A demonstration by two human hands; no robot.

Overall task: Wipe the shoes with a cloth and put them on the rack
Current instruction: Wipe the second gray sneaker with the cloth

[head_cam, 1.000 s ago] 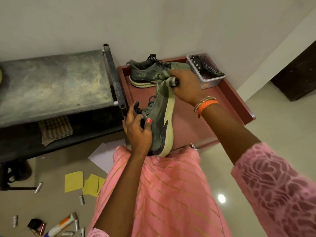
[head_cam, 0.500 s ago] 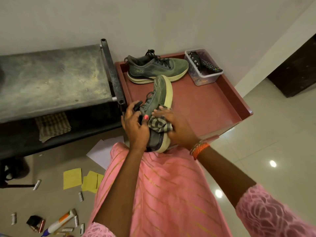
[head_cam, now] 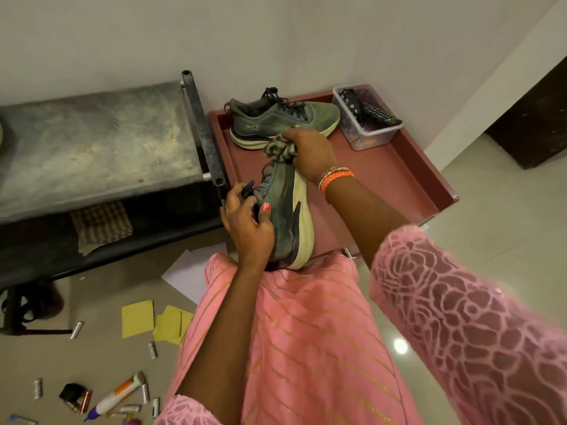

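Grey-green shoe [head_cam: 283,210] gripped by left fingers [head_cam: 237,196], cloth [head_cam: 277,148] under right fingers [head_cam: 294,134]

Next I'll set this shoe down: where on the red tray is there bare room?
Bare tray lies right of the held shoe, between the box at the back and the front rim. The back left is taken by the other shoe. The right hand with the cloth hovers mid-tray.
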